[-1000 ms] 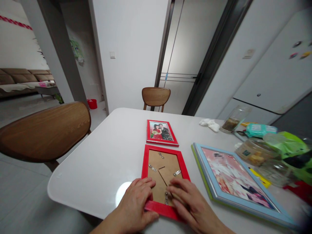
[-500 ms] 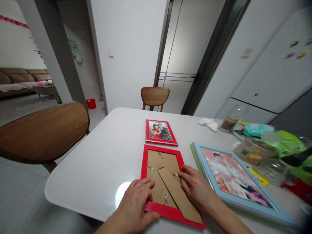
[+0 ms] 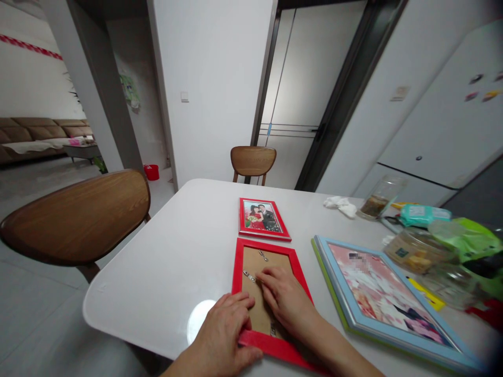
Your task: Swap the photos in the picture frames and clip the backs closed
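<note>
A red picture frame (image 3: 238,262) lies face down on the table, its brown backing board (image 3: 251,256) facing up. Small metal turn clips sit around the board: one clip (image 3: 263,255) at the far side, another clip (image 3: 248,276) on the left. My left hand (image 3: 223,330) grips the frame's near left corner, thumb on the near border and fingers over the left side. Over the board, my right hand (image 3: 286,301) has its fingers bent together, the fingertips at the inner end of the left clip. Whatever is under them is hidden, as is the board's right side.
Beyond stands a second red frame (image 3: 240,217) lying face up with a couple's photo. To the right is a stack topped by a light blue frame (image 3: 353,309). Further right are a glass (image 3: 379,201), a clear jar (image 3: 416,251), tissue (image 3: 341,206) and plastic packets.
My right hand has moved left across the backing, from the right clip to the left one, covering the board's slanted leg. My left hand keeps its hold. The view has shifted slightly.
</note>
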Demonstrator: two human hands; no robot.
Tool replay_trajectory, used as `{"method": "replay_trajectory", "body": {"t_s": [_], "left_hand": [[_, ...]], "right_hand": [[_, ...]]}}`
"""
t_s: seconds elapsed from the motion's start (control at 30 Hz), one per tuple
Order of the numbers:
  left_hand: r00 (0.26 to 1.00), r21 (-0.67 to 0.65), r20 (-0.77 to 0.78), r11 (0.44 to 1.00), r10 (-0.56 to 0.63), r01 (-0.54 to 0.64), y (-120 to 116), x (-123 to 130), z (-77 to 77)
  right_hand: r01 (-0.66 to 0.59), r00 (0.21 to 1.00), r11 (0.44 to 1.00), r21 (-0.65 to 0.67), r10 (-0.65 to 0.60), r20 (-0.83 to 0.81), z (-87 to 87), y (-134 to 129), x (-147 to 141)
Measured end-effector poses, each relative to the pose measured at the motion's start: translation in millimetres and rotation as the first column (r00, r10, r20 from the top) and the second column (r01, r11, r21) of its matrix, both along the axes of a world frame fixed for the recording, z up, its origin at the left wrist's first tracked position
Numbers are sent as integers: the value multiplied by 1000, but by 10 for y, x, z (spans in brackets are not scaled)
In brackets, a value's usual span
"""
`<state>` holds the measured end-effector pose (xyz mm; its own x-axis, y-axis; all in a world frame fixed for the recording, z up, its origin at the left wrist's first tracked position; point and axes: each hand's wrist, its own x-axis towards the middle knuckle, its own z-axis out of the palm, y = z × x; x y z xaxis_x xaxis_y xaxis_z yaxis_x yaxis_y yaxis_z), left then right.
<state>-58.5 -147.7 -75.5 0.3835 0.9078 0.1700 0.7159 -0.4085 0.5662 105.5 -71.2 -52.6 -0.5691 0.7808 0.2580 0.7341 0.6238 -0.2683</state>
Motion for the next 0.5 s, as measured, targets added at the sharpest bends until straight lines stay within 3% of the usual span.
{"method": "replay_trajectory", "body": {"t_s": [0.13, 0.5], "left_hand": [[1000, 20, 10, 1000, -8, 8, 14, 1, -26], [1000, 19, 28, 1000, 1, -2, 11, 14, -1]], "right_hand": [[-8, 999, 1000, -14, 9, 42, -32, 59, -208], [0, 999, 999, -51, -2, -36, -101, 143, -167]]}}
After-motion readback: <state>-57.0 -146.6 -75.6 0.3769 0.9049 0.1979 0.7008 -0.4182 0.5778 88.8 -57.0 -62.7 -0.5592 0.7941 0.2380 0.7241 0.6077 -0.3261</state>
